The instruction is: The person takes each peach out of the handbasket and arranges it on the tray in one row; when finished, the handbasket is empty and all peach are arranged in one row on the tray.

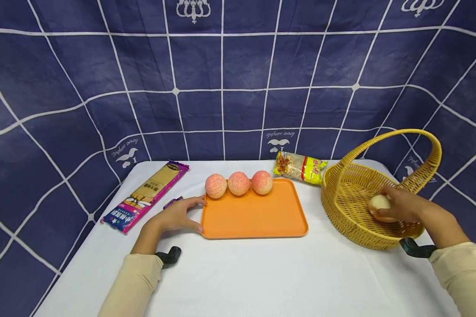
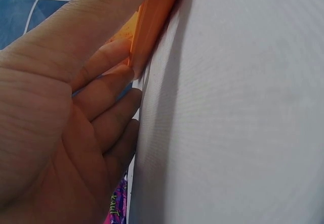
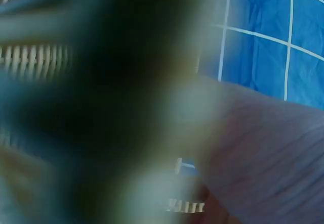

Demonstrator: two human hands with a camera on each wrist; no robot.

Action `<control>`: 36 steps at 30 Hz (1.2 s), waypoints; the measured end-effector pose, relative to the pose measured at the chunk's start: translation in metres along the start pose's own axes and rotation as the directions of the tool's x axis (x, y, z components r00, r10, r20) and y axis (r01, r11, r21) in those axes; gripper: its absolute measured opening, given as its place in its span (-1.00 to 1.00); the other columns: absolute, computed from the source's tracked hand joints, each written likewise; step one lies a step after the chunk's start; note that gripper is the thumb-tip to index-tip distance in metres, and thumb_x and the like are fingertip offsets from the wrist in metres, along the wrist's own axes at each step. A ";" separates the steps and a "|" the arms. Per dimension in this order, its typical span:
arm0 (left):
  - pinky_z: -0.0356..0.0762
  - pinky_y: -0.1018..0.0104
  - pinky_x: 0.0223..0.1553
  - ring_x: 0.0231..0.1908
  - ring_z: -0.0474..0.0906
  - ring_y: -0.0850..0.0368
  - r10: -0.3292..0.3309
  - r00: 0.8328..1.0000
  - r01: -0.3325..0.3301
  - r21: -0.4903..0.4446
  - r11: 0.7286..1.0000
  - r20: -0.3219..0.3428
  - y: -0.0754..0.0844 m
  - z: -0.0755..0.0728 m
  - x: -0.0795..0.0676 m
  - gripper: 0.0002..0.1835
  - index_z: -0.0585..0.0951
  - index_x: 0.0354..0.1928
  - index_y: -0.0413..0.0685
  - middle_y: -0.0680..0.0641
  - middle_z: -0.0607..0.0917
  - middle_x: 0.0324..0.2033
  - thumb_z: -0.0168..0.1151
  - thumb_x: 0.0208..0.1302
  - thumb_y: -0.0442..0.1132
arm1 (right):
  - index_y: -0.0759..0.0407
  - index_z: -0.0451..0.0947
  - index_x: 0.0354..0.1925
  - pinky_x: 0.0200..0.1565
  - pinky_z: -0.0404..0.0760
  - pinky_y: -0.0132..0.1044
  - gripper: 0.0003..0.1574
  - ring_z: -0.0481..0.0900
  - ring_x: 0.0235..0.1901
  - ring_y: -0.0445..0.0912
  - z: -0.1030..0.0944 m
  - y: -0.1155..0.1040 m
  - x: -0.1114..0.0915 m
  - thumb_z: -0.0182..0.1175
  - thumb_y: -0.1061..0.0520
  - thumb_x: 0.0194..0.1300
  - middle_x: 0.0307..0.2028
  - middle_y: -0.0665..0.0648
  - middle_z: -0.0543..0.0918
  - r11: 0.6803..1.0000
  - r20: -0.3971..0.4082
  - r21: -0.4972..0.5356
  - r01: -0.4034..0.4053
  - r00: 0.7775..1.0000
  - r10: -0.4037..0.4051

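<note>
In the head view my left hand (image 1: 177, 216) is at the left edge of an orange tray (image 1: 258, 218). Its thumb and fingers are spread and touch the rim. The left wrist view shows fairly straight fingertips against the orange edge (image 2: 152, 24). Three pink speckled peaches (image 1: 239, 183) sit in a row along the tray's back side. Inside a yellow wicker basket (image 1: 343, 215) on the right, my right hand (image 1: 404, 205) grips a cream-coloured round item (image 1: 379, 203), its exact kind unclear. Blur covers much of the right wrist view, hiding the fingers there.
A long pink-and-gold food packet (image 1: 146, 193) lies at the left, with a small purple-wrapped item (image 1: 172, 202) beside my left hand. Behind the basket's left side is a clear-and-yellow food bag (image 1: 300, 167). The basket's tall handle (image 1: 396, 132) arches above it. White cloth (image 1: 262, 273) covers the table.
</note>
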State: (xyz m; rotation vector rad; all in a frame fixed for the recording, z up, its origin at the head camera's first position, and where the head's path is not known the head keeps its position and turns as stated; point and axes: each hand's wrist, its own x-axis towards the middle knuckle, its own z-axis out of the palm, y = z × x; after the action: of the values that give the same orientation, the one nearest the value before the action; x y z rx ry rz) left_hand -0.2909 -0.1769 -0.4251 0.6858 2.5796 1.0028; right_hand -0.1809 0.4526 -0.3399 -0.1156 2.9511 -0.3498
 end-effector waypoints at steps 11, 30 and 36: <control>0.12 -0.22 0.42 0.45 0.19 -0.19 -0.004 1.000 0.004 -0.026 1.000 0.009 0.000 -0.001 0.000 -0.14 0.55 0.29 0.11 -0.14 0.36 0.45 0.68 -0.13 0.07 | 0.27 0.31 0.02 -0.25 0.54 -0.13 -0.43 0.51 -0.25 0.06 -0.008 -0.011 0.000 0.42 0.07 0.27 -0.18 0.22 0.55 0.992 0.061 0.106 0.073 0.995 -0.079; 0.14 -0.17 0.43 0.44 0.22 -0.17 0.020 1.000 -0.019 -0.008 1.000 0.012 -0.002 -0.001 0.001 -0.10 0.53 0.32 0.07 -0.14 0.38 0.43 0.68 -0.14 0.09 | 0.26 0.45 0.06 -0.21 0.61 -0.07 -0.09 0.55 -0.21 0.05 -0.002 -0.024 0.004 0.69 -0.03 -0.16 -0.13 0.16 0.57 0.986 -0.062 0.004 0.166 0.984 -0.166; 0.16 -0.20 0.41 0.43 0.25 -0.17 0.022 1.000 -0.022 0.014 1.000 0.005 -0.002 0.000 0.001 -0.10 0.54 0.31 0.10 -0.14 0.40 0.42 0.68 -0.15 0.12 | 0.22 0.39 -0.05 -0.25 0.58 -0.09 -0.08 0.51 -0.25 0.06 0.002 -0.023 0.010 0.72 -0.03 -0.27 -0.21 0.20 0.50 0.985 -0.013 -0.025 0.173 0.985 -0.173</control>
State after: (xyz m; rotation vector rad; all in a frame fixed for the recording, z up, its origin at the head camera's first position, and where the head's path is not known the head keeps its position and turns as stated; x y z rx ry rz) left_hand -0.2924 -0.1781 -0.4266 0.7208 2.5830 0.9897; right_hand -0.1894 0.4292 -0.3382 -0.3763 2.9678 -0.3403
